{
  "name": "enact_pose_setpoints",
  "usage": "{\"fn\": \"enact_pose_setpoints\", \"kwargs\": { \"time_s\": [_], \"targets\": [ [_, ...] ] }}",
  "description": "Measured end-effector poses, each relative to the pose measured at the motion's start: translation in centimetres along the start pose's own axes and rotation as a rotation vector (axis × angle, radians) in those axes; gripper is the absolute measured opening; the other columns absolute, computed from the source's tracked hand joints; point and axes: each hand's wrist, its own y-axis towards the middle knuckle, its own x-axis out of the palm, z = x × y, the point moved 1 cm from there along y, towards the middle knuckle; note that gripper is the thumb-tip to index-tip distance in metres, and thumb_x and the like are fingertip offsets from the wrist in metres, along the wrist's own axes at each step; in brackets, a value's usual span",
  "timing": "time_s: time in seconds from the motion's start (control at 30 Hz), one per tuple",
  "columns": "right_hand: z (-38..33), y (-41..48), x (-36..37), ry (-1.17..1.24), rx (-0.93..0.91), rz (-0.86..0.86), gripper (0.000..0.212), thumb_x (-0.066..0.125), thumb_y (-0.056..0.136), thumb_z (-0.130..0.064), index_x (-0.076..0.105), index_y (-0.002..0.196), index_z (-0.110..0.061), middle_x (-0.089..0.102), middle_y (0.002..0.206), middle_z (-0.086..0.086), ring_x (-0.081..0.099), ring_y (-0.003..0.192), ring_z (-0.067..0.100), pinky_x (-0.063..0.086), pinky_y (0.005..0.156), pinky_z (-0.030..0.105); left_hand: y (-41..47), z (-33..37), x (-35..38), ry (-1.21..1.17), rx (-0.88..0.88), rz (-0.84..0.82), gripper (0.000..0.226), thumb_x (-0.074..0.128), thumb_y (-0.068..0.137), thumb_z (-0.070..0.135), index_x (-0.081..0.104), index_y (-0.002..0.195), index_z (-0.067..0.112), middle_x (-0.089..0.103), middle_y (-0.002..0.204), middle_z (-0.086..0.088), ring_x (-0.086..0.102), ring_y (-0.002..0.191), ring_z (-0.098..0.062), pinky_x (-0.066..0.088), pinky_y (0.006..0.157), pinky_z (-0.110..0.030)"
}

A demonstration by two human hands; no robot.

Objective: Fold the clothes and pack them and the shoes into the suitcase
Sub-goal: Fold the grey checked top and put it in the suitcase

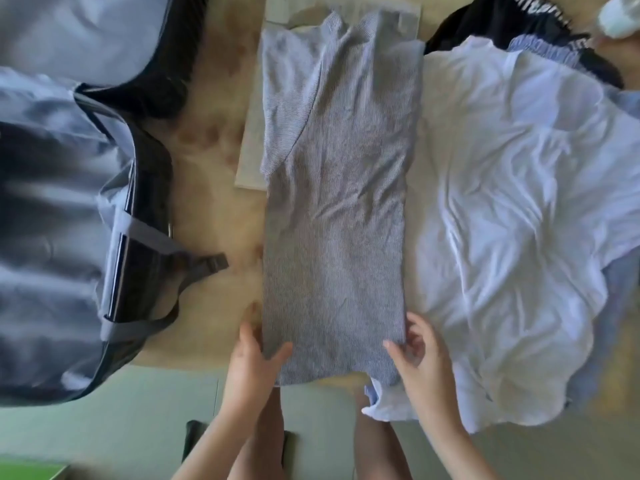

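Observation:
A grey-blue striped shirt [332, 202] lies folded into a long narrow strip down the middle of the wooden table [211, 140]. My left hand [252, 358] pinches its near left corner, thumb on top of the cloth. My right hand [420, 355] pinches the near right corner the same way. The open suitcase [62, 220], dark with a pale lining and grey straps, lies at the left. A heap of white and light blue clothes [519, 220] lies at the right. No shoes are visible.
A pale board [252, 140] lies under the striped shirt's far half. Black clothing with white lettering [512, 19] sits at the far right, a white object [620, 15] beside it. The table's near edge runs just behind my wrists, green floor below.

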Motion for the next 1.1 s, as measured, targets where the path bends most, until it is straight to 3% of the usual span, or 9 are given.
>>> {"fn": "enact_pose_setpoints", "kwargs": {
  "time_s": [0.1, 0.2, 0.37, 0.5, 0.63, 0.8, 0.9, 0.97, 1.1],
  "targets": [
    [0.2, -1.4, 0.6, -0.025, 0.001, 0.016, 0.064, 0.078, 0.073, -0.001, 0.052, 0.125, -0.026, 0.06, 0.097, -0.002, 0.06, 0.089, 0.017, 0.047, 0.081, 0.028, -1.3, -0.6, 0.4, 0.042, -0.026, 0.041, 0.088, 0.071, 0.084, 0.013, 0.015, 0.152, 0.02, 0.059, 0.12, -0.01, 0.059, 0.108, -0.031, 0.046, 0.078, -0.033],
    [-0.3, -2.0, 0.2, -0.041, -0.034, 0.025, 0.072, 0.076, 0.076, -0.001, 0.044, 0.126, -0.042, 0.054, 0.089, -0.014, 0.056, 0.083, -0.001, 0.043, 0.071, 0.012, -2.0, -1.3, 0.3, 0.047, 0.015, 0.063, 0.086, 0.07, 0.084, 0.016, 0.016, 0.151, 0.024, 0.06, 0.091, 0.002, 0.061, 0.076, -0.02, 0.043, 0.057, -0.029],
    [-1.5, -2.3, -1.5, 0.171, -0.054, -0.08, 0.079, 0.067, 0.083, 0.003, 0.042, 0.12, -0.062, 0.054, 0.087, -0.013, 0.062, 0.073, 0.009, 0.049, 0.068, 0.015, -2.7, -0.8, -0.8, -0.158, 0.083, 0.129, 0.076, 0.071, 0.083, 0.011, 0.028, 0.138, 0.042, 0.058, 0.089, 0.001, 0.063, 0.07, -0.008, 0.049, 0.059, -0.019],
    [-4.4, 0.0, -3.6, 0.274, -0.078, -0.076, 0.051, 0.064, 0.084, 0.007, 0.059, 0.112, -0.035, 0.061, 0.086, -0.017, 0.061, 0.075, 0.001, 0.046, 0.071, 0.009, -1.2, 2.4, -2.8, -0.241, 0.245, 0.201, 0.051, 0.068, 0.086, 0.011, 0.047, 0.126, 0.036, 0.054, 0.121, 0.014, 0.064, 0.096, -0.014, 0.054, 0.08, -0.031],
    [-7.9, 4.7, -4.8, 0.413, -0.001, -0.003, 0.032, 0.065, 0.086, 0.0, 0.067, 0.099, -0.029, 0.065, 0.097, -0.012, 0.06, 0.081, -0.007, 0.046, 0.069, 0.009, 2.6, 7.4, -4.7, -0.34, 0.271, 0.263, 0.031, 0.064, 0.089, 0.01, 0.058, 0.114, 0.028, 0.06, 0.119, 0.005, 0.058, 0.106, -0.015, 0.048, 0.093, -0.031],
    [-11.1, 11.8, -4.0, 0.89, 0.213, 0.005, 0.012, 0.049, 0.096, 0.0, 0.059, 0.104, -0.001, 0.06, 0.102, 0.01, 0.069, 0.083, 0.02, 0.06, 0.07, 0.032, 7.6, 13.7, -5.5, -0.861, 0.08, 0.074, 0.036, 0.048, 0.098, 0.008, 0.039, 0.132, 0.009, 0.047, 0.13, -0.009, 0.063, 0.109, -0.027, 0.06, 0.072, -0.034],
    [-10.9, 13.7, -2.7, 0.724, 0.155, 0.024, 0.022, 0.046, 0.097, 0.0, 0.056, 0.117, -0.003, 0.059, 0.104, -0.001, 0.064, 0.101, 0.025, 0.056, 0.087, 0.034, 9.1, 14.3, -5.3, -0.678, 0.092, 0.177, 0.043, 0.049, 0.097, 0.012, 0.034, 0.137, 0.011, 0.048, 0.127, -0.004, 0.063, 0.099, -0.019, 0.058, 0.064, -0.025],
    [-9.9, 13.9, -1.9, 0.55, 0.079, 0.048, 0.021, 0.055, 0.093, -0.004, 0.061, 0.112, -0.01, 0.064, 0.101, -0.002, 0.062, 0.104, 0.022, 0.051, 0.092, 0.033, 9.6, 12.9, -4.9, -0.424, 0.129, 0.24, 0.047, 0.057, 0.092, 0.013, 0.039, 0.136, 0.014, 0.053, 0.127, 0.0, 0.059, 0.1, -0.013, 0.051, 0.073, -0.021],
    [-8.0, 12.2, -1.2, 0.369, 0.056, 0.003, 0.027, 0.074, 0.082, -0.024, 0.063, 0.106, -0.016, 0.064, 0.102, 0.0, 0.061, 0.088, 0.006, 0.046, 0.08, 0.016, 9.6, 9.7, -4.0, -0.229, 0.141, 0.208, 0.057, 0.071, 0.084, 0.015, 0.043, 0.133, 0.012, 0.057, 0.113, 0.001, 0.058, 0.1, -0.012, 0.044, 0.091, -0.024]
  ]
}}
